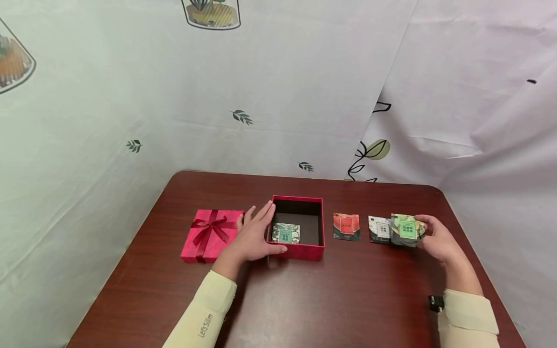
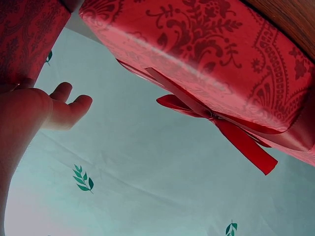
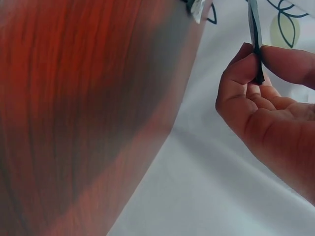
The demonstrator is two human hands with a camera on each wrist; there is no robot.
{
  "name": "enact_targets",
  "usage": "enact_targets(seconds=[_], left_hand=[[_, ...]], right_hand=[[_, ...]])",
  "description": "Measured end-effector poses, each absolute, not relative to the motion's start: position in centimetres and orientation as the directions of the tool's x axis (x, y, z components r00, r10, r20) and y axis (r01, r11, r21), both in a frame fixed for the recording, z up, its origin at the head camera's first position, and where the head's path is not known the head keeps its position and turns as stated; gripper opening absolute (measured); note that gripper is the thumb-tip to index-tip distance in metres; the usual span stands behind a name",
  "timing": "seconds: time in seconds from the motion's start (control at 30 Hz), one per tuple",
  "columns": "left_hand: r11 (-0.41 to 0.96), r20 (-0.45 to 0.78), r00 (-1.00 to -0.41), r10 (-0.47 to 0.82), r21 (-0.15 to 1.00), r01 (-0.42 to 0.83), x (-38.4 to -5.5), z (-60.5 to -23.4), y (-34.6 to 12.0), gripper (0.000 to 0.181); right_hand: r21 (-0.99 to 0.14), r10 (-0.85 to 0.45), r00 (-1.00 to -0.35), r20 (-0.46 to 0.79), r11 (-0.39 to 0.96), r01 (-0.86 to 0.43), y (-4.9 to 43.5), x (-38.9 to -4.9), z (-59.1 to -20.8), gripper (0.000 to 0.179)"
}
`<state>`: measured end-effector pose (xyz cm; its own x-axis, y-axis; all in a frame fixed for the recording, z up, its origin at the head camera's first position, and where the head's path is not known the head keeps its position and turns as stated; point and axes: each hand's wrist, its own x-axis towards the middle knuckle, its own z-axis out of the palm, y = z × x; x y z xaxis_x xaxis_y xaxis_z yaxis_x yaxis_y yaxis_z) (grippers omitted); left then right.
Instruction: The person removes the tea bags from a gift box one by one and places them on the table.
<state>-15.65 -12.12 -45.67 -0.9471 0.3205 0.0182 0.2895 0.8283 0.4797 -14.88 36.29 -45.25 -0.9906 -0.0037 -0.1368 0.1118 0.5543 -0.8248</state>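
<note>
My left hand (image 1: 252, 238) rests against the left side of a red open gift box (image 1: 304, 252), its thumb along the front wall and its fingers stretched toward the back. Inside the box, at the left, is a green-and-white patterned tea sachet (image 1: 285, 233). In the left wrist view the hand (image 2: 39, 110) shows only partly beside the box wall. At the right, my right hand (image 1: 440, 240) pinches the edge of a green tea sachet (image 1: 406, 229) between thumb and fingers; the right wrist view shows this sachet (image 3: 256, 37) edge-on. It partly overlaps a white-and-black tea sachet (image 1: 380, 229) in the head view.
A red box lid with a ribbon bow (image 1: 212, 235) lies left of the box. Between the box and the right-hand sachets is a red-orange tea sachet (image 1: 346, 226). The brown wooden table (image 1: 313, 299) meets a white printed cloth (image 1: 278, 121) at the back.
</note>
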Motion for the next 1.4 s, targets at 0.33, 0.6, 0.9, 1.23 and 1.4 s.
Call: enact_targets(seconds=[0.33, 0.6, 0.9, 1.23, 1.4], left_hand=[[0.831, 0.026, -0.946, 0.324, 0.470, 0.298, -15.7, -45.7, -12.1, 0.121], [0.825, 0.016, -0.947, 0.321, 0.486, 0.288, -15.7, -45.7, -12.1, 0.120], [0.825, 0.013, -0.946, 0.325, 0.485, 0.290, -15.6, -45.7, -12.2, 0.120], [0.829, 0.021, -0.944, 0.328, 0.473, 0.298, -15.7, -45.7, -12.1, 0.120], [0.830, 0.045, -0.941, 0.335, 0.459, 0.318, -15.7, -45.7, -12.1, 0.120]], right_hand=[[-0.796, 0.002, -0.989, -0.148, 0.593, 0.120, 37.7, -14.8, -45.4, 0.074], [-0.775, 0.005, -0.986, -0.167, 0.618, 0.135, 38.5, -15.0, -45.4, 0.072], [-0.769, 0.004, -0.978, -0.209, 0.618, 0.166, 39.1, -15.3, -46.0, 0.071], [-0.742, -0.003, -0.970, -0.244, 0.644, 0.184, 40.0, -15.9, -46.8, 0.072], [-0.727, -0.003, -0.966, -0.260, 0.659, 0.194, 40.0, -16.4, -47.1, 0.071]])
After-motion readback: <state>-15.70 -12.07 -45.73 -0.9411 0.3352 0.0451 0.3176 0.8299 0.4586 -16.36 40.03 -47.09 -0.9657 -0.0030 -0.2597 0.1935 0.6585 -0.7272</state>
